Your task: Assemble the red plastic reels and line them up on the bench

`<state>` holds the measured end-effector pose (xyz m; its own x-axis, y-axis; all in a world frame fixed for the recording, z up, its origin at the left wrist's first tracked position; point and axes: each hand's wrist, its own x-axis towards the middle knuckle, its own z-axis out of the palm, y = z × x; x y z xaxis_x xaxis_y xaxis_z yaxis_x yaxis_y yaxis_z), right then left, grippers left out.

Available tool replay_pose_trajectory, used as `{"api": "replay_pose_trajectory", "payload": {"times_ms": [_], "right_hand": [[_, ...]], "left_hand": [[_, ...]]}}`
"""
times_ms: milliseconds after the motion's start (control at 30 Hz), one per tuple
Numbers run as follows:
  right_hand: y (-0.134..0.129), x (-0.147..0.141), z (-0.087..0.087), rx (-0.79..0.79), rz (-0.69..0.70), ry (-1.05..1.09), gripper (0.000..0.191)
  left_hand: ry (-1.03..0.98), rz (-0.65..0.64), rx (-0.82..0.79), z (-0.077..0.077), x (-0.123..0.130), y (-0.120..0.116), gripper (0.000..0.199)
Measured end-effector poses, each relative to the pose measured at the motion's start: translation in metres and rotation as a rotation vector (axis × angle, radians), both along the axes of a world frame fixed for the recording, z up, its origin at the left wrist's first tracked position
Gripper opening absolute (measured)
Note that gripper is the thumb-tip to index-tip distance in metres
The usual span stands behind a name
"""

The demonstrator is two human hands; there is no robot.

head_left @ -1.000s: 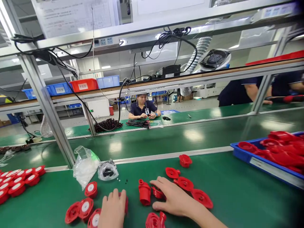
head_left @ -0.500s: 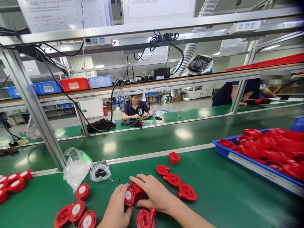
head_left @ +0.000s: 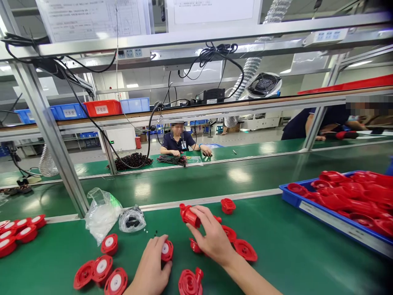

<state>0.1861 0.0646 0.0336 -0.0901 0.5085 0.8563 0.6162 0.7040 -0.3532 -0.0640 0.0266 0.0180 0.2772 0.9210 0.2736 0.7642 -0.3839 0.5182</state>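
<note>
Green bench (head_left: 282, 258); blue tray (head_left: 290, 198) R; red parts (head_left: 188, 282) L & ctr; plastic bags (head_left: 102, 215) nr. back

The right hand (head_left: 211, 237) now holds the red cylinder (head_left: 190, 218) farther from the left hand (head_left: 152, 262). A co-worker's hand (head_left: 206, 150) now stretches outward, its contact too small to tell.

head cam: worn up top, looks forward and kinda down at the bench (head_left: 264, 246)
left hand (head_left: 152, 262), right hand (head_left: 211, 235): pretty close up, in from the bottom edge
shelf rack (head_left: 199, 37): farther off, straight ahead across the upper frame
co-worker (head_left: 175, 142): way back, around mid-frame
</note>
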Motion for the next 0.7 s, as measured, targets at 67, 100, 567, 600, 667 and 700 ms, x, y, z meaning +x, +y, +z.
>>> {"api": "replay_pose_trajectory", "payload": {"times_ms": [67,100,567,600,667,700], "right_hand": [[0.000,0.006,0.004,0.005,-0.021,-0.004,0.040],[0.000,0.008,0.003,-0.005,-0.022,-0.013,0.042],[0.011,0.009,-0.002,-0.502,0.009,-0.042,0.032],[0.008,0.011,0.001,-0.558,-0.026,-0.059,0.033],[0.002,0.014,0.005,-0.695,-0.075,-0.132,0.041],[-0.001,0.015,0.006,-0.750,-0.080,-0.182,0.043]], "left_hand": [[-0.004,0.003,-0.004,0.002,0.001,-0.001,0.064],[-0.002,0.004,-0.006,0.003,0.002,-0.002,0.064],[-0.188,0.003,-0.104,0.001,0.007,0.000,0.066],[-0.207,-0.001,-0.109,0.004,0.009,0.000,0.059],[-0.248,-0.016,-0.123,0.008,0.012,-0.002,0.041],[-0.283,-0.028,-0.134,0.010,0.014,-0.003,0.034]]}}
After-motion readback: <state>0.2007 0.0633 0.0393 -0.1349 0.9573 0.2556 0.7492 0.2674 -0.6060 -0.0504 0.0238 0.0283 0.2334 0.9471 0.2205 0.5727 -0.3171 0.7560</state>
